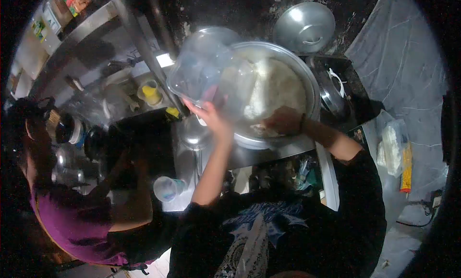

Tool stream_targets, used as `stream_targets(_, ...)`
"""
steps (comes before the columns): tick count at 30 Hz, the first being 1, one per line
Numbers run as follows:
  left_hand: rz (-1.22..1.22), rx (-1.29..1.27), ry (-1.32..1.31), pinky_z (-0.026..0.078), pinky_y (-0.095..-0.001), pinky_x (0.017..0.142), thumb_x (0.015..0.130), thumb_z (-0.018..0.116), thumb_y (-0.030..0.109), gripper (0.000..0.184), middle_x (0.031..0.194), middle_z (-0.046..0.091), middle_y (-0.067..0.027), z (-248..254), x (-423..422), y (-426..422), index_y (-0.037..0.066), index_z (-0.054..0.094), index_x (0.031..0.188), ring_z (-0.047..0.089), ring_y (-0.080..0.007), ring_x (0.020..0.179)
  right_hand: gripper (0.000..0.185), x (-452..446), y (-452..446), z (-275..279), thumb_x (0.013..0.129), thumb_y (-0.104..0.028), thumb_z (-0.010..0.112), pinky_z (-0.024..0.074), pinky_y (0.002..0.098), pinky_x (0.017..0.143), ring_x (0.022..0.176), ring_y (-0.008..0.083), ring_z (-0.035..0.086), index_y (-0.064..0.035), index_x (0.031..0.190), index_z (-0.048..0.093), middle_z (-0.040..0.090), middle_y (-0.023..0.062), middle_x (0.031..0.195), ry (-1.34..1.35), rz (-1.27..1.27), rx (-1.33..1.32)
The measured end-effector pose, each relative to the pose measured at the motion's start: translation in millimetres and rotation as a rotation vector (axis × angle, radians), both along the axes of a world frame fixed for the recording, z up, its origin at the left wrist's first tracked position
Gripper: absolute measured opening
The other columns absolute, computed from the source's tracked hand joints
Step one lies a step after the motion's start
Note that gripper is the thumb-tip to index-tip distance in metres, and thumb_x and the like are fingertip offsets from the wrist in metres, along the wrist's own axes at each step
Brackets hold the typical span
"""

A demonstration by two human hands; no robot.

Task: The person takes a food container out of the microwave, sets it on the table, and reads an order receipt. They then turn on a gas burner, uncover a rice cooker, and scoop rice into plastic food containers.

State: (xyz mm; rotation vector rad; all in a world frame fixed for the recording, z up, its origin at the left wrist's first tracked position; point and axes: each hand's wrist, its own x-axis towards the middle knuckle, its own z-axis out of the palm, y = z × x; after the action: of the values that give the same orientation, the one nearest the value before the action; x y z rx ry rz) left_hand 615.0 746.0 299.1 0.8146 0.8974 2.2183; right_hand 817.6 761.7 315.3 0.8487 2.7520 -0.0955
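Note:
A large round metal pot (pixel 314 93) stands in the middle, holding a pale, whitish mass (pixel 283 83). My left hand (pixel 210 116) grips the lower edge of a clear plastic container (pixel 194 69), which is tilted over the pot's left side. Inside the pot, at its lower right part, my right hand (pixel 284 120) is lowered to the pale mass. Its fingers are dark and blurred, so what they hold cannot be made out.
A metal lid (pixel 305 26) lies behind the pot, another (pixel 331 93) to its right. A person in a purple shirt (pixel 72 220) is at the left. Nearby are a clear cup (pixel 168 189), a yellow-filled cup (pixel 151 94) and a bagged white item (pixel 391 146).

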Motion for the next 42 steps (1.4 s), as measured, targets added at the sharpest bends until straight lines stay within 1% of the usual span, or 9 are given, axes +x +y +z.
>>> stream_targets(10,-0.082,-0.118,-0.047,0.025,-0.0354,0.102,0.086,0.056,0.031,0.075,0.138,0.025,-0.0145,4.5,-0.2,8.1,0.004,0.011,0.139,0.032,-0.0245,0.122,0.018,70.2,60.0,-30.2,0.081,-0.02,0.056,0.0477,0.0344,0.07,0.073,0.0193,0.062,-0.0044,0.087,0.063,0.065,0.0071,0.079,0.295,-0.063,-0.759)
stream_targets(13,0.017,-0.197,0.019,0.034,-0.0343,0.095,0.086,0.056,0.034,0.071,0.135,0.029,-0.0144,-8.4,-8.9,27.1,0.006,0.015,0.138,0.036,-0.0242,0.118,0.018,67.7,59.1,31.2,0.08,-0.016,0.058,0.0464,0.032,0.072,0.074,0.0184,0.06,-0.002,0.09,0.062,0.063,0.0081,0.078,0.178,-0.283,-0.623)
stream_targets(15,-0.151,-0.246,-0.04,0.043,-0.036,0.083,0.086,0.054,0.04,0.067,0.128,0.035,-0.0127,-1.2,-11.0,31.2,0.009,0.021,0.135,0.042,-0.0226,0.111,0.02,82.8,66.3,51.1,0.08,-0.016,0.059,0.0469,0.0312,0.07,0.074,0.0179,0.06,-0.0027,0.095,0.062,0.064,0.008,0.081,0.464,-0.011,-0.124)
stream_targets(19,-0.541,-0.487,-0.168,0.049,-0.0423,0.073,0.081,0.05,0.059,0.074,0.119,0.045,-0.012,-2.8,-6.9,27.9,0.012,0.025,0.133,0.054,-0.0263,0.097,0.024,61.3,73.4,75.8,0.085,-0.017,0.054,0.0494,0.0334,0.069,0.072,0.0231,0.062,-0.0152,0.108,0.061,0.065,0.0081,0.083,0.744,-0.064,-0.17)
stream_targets(23,-0.847,-0.501,-0.255,0.048,-0.0473,0.077,0.078,0.039,0.07,0.082,0.128,0.04,-0.0171,-14.6,-1.7,34.7,0.013,0.026,0.135,0.051,-0.0334,0.106,0.035,10.5,43.3,68.3,0.084,-0.017,0.045,0.0489,0.0351,0.064,0.063,0.0196,0.057,-0.0286,0.115,0.057,0.059,0.0018,0.07,0.146,-0.037,0.482)
stream_targets(26,-0.878,-0.514,-0.29,0.04,-0.0502,0.087,0.082,0.034,0.065,0.077,0.137,0.027,-0.0141,5.3,-1.0,23.2,0.015,0.018,0.139,0.035,-0.0328,0.121,0.041,1.4,42.3,52.7,0.079,-0.02,0.05,0.0478,0.0337,0.058,0.058,0.0207,0.055,-0.0274,0.118,0.054,0.053,0.0041,0.062,0.448,0.182,0.621)
stream_targets(30,-0.861,-0.505,-0.306,0.031,-0.0465,0.098,0.087,0.034,0.058,0.071,0.141,0.024,-0.0101,-30.8,-2.1,41.5,0.016,0.014,0.14,0.025,-0.0284,0.129,0.039,6.9,24.1,81.4,0.078,-0.024,0.051,0.0473,0.0326,0.059,0.063,0.0193,0.056,-0.0287,0.117,0.055,0.055,0.0021,0.068,0.186,0.09,0.712)
stream_targets(33,-0.782,-0.54,-0.236,0.04,-0.0583,0.085,0.079,0.037,0.069,0.082,0.136,0.029,-0.0187,-39.5,3.6,46.0,0.019,0.014,0.139,0.036,-0.0356,0.121,0.038,9.9,19.2,86.3,0.078,-0.024,0.05,0.0473,0.0345,0.063,0.068,0.0179,0.056,-0.0277,0.116,0.056,0.058,0.0,0.077,0.24,0.074,0.78)
stream_targets(42,-0.785,-0.469,-0.29,0.042,-0.053,0.086,0.077,0.041,0.07,0.088,0.132,0.035,-0.0191,-47.6,4.3,50.2,0.011,0.016,0.138,0.043,-0.0355,0.115,0.034,12.5,27.7,83.7,0.075,-0.014,0.052,0.0472,0.0358,0.064,0.076,0.0196,0.058,-0.0242,0.107,0.059,0.06,-0.001,0.093,0.302,0.138,0.79)
